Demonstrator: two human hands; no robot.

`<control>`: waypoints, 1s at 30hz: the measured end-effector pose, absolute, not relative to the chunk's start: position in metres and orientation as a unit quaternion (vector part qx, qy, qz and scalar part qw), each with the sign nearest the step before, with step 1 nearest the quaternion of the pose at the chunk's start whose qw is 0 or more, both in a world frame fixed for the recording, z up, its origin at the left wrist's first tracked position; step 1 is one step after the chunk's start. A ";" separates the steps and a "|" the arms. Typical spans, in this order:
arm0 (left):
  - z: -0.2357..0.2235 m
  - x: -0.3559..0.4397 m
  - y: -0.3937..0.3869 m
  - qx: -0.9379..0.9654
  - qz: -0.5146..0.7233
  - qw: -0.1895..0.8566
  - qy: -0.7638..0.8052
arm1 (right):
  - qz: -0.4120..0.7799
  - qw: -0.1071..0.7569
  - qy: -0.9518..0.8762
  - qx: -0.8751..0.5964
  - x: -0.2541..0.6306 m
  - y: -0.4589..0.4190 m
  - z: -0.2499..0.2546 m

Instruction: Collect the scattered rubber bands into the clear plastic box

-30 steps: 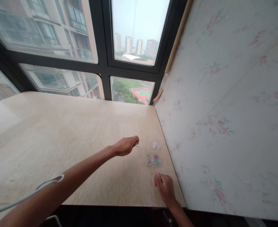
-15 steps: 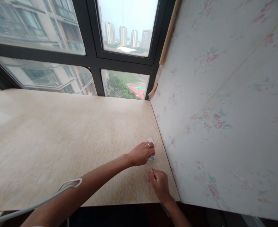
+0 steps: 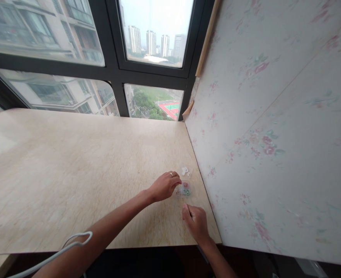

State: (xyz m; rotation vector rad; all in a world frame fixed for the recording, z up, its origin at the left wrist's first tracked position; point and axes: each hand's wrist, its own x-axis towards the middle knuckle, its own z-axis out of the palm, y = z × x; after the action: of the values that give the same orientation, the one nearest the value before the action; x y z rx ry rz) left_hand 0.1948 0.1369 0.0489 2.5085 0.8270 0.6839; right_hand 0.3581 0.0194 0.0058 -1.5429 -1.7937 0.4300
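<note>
A small clear plastic box (image 3: 190,187) with compartments lies on the pale marble-look sill (image 3: 80,162). Reddish rings or bands (image 3: 185,185) and green ones (image 3: 187,192) show inside it. My left hand (image 3: 165,186), with a ring on one finger, reaches over the box's left side. Its fingertips are drawn together at the left compartments; whatever they pinch is too small to make out. Just below the box, my right hand (image 3: 195,222) is closed in a fist, thumb on top, its contents hidden. Beyond the box lie small white pieces (image 3: 185,170) on something clear.
A wall with floral paper (image 3: 268,146) rises close along the right side. Dark window frames (image 3: 155,73) stand at the back of the sill. A white cable (image 3: 54,253) loops over my left forearm near the sill's front edge.
My left hand has moved left and slightly toward me, uncovering more of the box's compartments and the white pieces behind. My right hand has stayed nearly in place, still closed.
</note>
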 end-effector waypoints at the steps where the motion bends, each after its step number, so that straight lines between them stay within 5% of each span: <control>1: 0.046 0.191 0.136 0.894 0.253 0.208 0.307 | 0.165 0.360 -0.697 -0.598 0.358 0.019 0.006; 16: 0.010 0.133 0.118 0.809 0.325 0.287 0.396 | 0.149 0.339 -0.698 -0.612 0.356 0.019 0.008; 22: 0.005 0.129 0.114 0.788 0.352 0.307 0.402 | 0.246 0.423 -0.638 -0.595 0.357 0.017 0.010; 30: 0.005 0.129 0.116 0.736 0.402 0.331 0.432 | 0.213 0.487 -0.636 -0.559 0.361 0.043 0.036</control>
State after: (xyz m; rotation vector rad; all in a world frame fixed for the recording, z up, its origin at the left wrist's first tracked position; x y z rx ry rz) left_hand 0.1287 0.1159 0.0045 1.9249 1.1290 1.0505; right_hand 0.3607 0.0432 0.0362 -1.3586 -1.5479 0.5177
